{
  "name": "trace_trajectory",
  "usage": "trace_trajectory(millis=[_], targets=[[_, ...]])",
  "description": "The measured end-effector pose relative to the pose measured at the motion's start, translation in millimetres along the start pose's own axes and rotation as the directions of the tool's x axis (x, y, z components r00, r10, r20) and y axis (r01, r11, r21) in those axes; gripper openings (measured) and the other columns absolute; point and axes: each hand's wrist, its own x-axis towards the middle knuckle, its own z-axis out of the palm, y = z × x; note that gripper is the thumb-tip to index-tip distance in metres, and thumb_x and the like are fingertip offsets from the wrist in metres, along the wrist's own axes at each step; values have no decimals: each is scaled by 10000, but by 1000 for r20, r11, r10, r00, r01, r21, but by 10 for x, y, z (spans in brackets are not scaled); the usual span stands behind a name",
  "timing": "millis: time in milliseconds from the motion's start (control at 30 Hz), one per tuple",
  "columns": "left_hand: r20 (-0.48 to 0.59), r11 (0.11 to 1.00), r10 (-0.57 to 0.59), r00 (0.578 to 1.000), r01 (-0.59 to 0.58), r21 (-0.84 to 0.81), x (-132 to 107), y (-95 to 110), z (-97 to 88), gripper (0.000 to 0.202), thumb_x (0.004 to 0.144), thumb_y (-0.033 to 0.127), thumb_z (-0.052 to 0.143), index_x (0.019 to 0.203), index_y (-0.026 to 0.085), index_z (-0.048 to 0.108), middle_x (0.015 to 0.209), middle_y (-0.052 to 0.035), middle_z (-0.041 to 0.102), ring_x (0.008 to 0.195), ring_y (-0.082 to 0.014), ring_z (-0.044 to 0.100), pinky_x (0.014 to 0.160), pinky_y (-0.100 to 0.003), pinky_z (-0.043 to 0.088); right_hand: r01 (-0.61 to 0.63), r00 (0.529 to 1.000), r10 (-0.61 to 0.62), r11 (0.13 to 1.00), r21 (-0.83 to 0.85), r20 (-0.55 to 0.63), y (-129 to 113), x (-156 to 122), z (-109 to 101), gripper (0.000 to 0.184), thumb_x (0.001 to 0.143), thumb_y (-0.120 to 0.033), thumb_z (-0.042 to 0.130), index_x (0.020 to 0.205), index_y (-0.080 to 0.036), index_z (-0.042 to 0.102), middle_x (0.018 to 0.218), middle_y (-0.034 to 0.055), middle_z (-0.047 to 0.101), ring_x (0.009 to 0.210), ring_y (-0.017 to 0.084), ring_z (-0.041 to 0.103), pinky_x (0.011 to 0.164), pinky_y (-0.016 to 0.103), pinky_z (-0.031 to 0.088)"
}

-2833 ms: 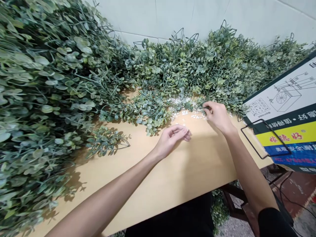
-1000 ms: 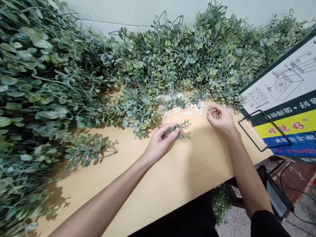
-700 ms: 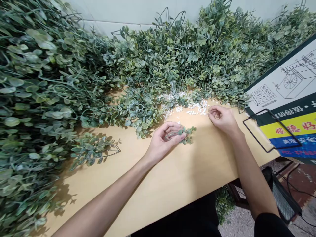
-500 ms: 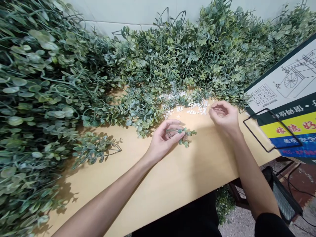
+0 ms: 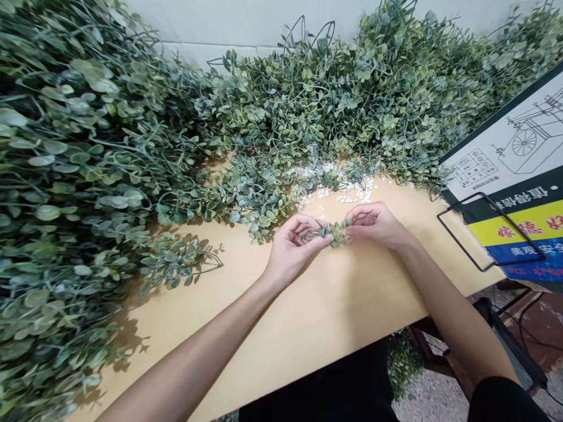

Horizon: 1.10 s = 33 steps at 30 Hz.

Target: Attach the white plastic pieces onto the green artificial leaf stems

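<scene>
My left hand (image 5: 295,241) is closed in a pinch around the stem of a small artificial leaf sprig (image 5: 338,234), whose green leaves stick out to the right of the thumb. At the sprig's right end is my right hand (image 5: 373,225), with thumb and fingers pinched together against the leaves. Whatever sits between those right fingertips is too small to make out. Small white pieces (image 5: 360,194) lie scattered on the table (image 5: 281,334) just beyond both hands. To the left, a separate leafy sprig (image 5: 178,258) with a looped stem rests on the wood.
Artificial greenery (image 5: 308,111) is heaped along the wall, and a taller pile (image 5: 79,193) fills the left side. On the right stand a printed carton (image 5: 505,181) and a black wire frame (image 5: 461,240). More greenery (image 5: 402,360) hangs below the table's front edge.
My right hand has moved left and down from beside the white pieces to the sprig's leaves. The left hand keeps its pinch on the sprig. The view has shifted slightly.
</scene>
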Motion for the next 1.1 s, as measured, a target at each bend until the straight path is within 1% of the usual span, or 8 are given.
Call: trace_trajectory(millis=[133, 333, 433, 533, 600, 733, 933, 1100], targets=[[89, 999, -36, 995, 38, -27, -26, 34, 50, 412, 565, 188, 1004, 851, 171, 707, 959, -50, 750, 924, -181, 719, 900, -302, 593, 70, 990, -72, 997, -17, -125, 49, 41, -26, 274, 687, -302, 967, 857, -188, 785, 719, 0, 768, 619, 129, 717, 660, 266, 640], [46, 995, -100, 994, 101, -15, -24, 38, 27, 278, 808, 401, 867, 913, 158, 781, 879, -58, 749, 798, -181, 722, 800, -327, 635, 101, 980, -106, 994, -43, -168, 34, 36, -32, 338, 639, -369, 990, 831, -174, 793, 720, 17, 762, 643, 151, 715, 674, 297, 638], [62, 995, -93, 994, 96, -42, -23, 28, 25, 251, 799, 369, 880, 896, 160, 778, 895, -56, 755, 814, -178, 723, 824, -340, 647, 112, 973, -119, 993, -46, -197, 37, 29, -44, 320, 638, -337, 993, 834, -180, 795, 758, 22, 773, 681, 153, 729, 704, 297, 639], [72, 990, -84, 994, 91, -106, -29, 17, 40, 233, 777, 312, 901, 888, 162, 762, 945, -57, 751, 886, -189, 728, 892, -394, 658, 127, 966, -138, 990, -63, -217, 30, 9, -53, 304, 632, -302, 997, 832, -187, 800, 812, 30, 788, 724, 155, 741, 733, 296, 642], [44, 990, -77, 996, 82, -118, -30, 11, 46, 253, 752, 290, 918, 902, 164, 759, 980, -62, 744, 921, -196, 725, 911, -415, 660, 121, 967, -137, 989, -86, -213, 8, -14, -51, 311, 616, -296, 1004, 827, -187, 804, 809, 33, 787, 728, 165, 743, 736, 311, 648], [-22, 999, -27, 999, 27, -18, -18, -4, 26, 314, 704, 270, 949, 947, 175, 775, 1021, -79, 748, 957, -197, 714, 904, -357, 638, 91, 979, -112, 987, -129, -171, -55, -66, -37, 299, 627, -304, 996, 832, -191, 810, 789, 34, 783, 723, 179, 748, 742, 335, 660], [-27, 998, 37, 999, -36, 60, 1, -56, -31, 320, 728, 268, 933, 1016, 205, 808, 1079, -81, 760, 994, -201, 710, 959, -349, 593, 50, 993, -65, 986, -158, -95, -108, -104, -30, 264, 666, -313, 972, 848, -201, 817, 793, 33, 787, 709, 171, 748, 725, 323, 665], [-26, 998, 40, 999, -39, 41, 7, -86, -53, 255, 768, 269, 906, 1004, 216, 827, 1063, -72, 761, 987, -197, 718, 948, -335, 592, 53, 996, -63, 985, -165, -55, -104, -92, 19, 218, 684, -288, 959, 834, -205, 824, 768, 22, 786, 686, 155, 741, 692, 295, 653]])
